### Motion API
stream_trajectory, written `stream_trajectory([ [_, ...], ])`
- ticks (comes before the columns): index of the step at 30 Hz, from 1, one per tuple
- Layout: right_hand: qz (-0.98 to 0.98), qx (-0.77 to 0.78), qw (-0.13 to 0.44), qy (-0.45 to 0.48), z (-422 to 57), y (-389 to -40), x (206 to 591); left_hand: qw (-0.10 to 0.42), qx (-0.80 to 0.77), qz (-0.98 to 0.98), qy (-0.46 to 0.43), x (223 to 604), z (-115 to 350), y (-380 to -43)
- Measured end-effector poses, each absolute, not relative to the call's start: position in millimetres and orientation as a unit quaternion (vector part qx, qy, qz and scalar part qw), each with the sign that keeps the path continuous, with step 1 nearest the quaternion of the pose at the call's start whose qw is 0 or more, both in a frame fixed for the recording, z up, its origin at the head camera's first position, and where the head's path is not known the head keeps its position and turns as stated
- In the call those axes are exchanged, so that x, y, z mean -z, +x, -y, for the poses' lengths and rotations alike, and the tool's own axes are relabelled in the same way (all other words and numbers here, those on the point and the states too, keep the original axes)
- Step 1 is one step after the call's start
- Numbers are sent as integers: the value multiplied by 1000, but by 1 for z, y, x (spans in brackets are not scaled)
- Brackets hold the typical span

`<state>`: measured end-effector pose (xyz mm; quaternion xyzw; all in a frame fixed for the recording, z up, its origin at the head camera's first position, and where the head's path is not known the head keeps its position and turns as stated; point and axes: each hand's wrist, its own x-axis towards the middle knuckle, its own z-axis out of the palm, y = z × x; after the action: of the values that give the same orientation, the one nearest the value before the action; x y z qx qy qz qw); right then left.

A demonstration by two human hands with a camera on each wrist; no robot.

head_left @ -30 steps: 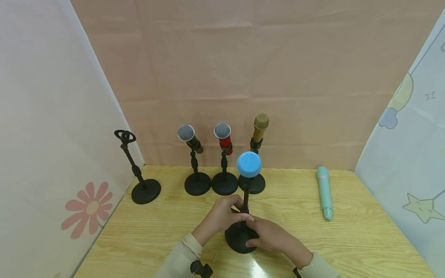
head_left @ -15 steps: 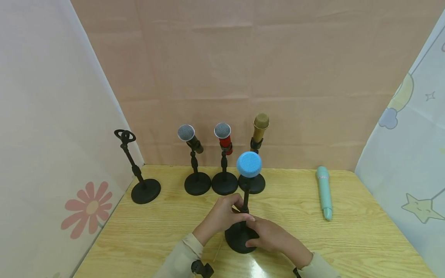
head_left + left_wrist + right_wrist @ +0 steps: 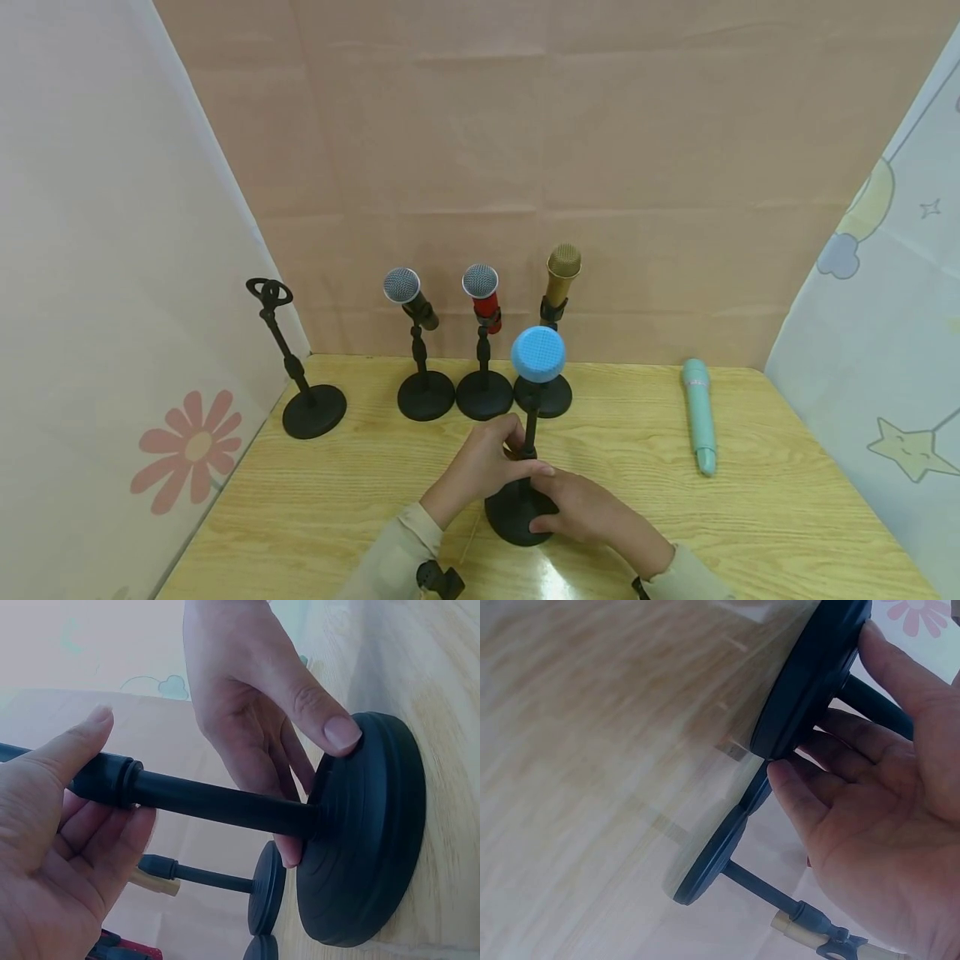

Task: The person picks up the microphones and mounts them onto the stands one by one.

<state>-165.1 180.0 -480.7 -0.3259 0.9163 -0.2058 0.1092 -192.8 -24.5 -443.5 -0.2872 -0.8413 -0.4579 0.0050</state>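
A black microphone stand (image 3: 513, 515) stands upright near the front of the table, with a light-blue microphone head (image 3: 537, 354) on top. My left hand (image 3: 486, 462) holds its pole at the thick collar (image 3: 112, 780), fingers curled beneath and thumb along the other side in the left wrist view. Lower down, my right hand (image 3: 588, 508) grips the round base (image 3: 375, 832), its thumb on the upper face and its fingers behind the pole and at the rim. In the head view the left thumb overlaps the right hand's fingers.
Behind stand three stands with a silver-headed dark microphone (image 3: 405, 288), a red microphone (image 3: 483, 292) and a gold microphone (image 3: 562, 271). A stand without a microphone (image 3: 311, 408) is at left. One mint-green microphone (image 3: 700, 417) lies at right. Paper walls enclose the table (image 3: 780, 517).
My left hand and sleeve have shifted very slightly right, the thumb a little further over the right hand. The right hand and the held stand stay in place.
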Motion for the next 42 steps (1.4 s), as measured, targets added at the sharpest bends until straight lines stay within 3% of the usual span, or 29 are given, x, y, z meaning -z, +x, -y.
stream_trajectory([
  [21,-919,199,148,-307,-177,-167,479,13,445,854,-271,443,21,-192],
  [36,-924,186,150,-299,-176,-166,479,-64,471,806,-353,442,34,-197],
  [42,-924,190,148,-298,-177,-166,478,-108,489,794,-344,440,36,-195],
])
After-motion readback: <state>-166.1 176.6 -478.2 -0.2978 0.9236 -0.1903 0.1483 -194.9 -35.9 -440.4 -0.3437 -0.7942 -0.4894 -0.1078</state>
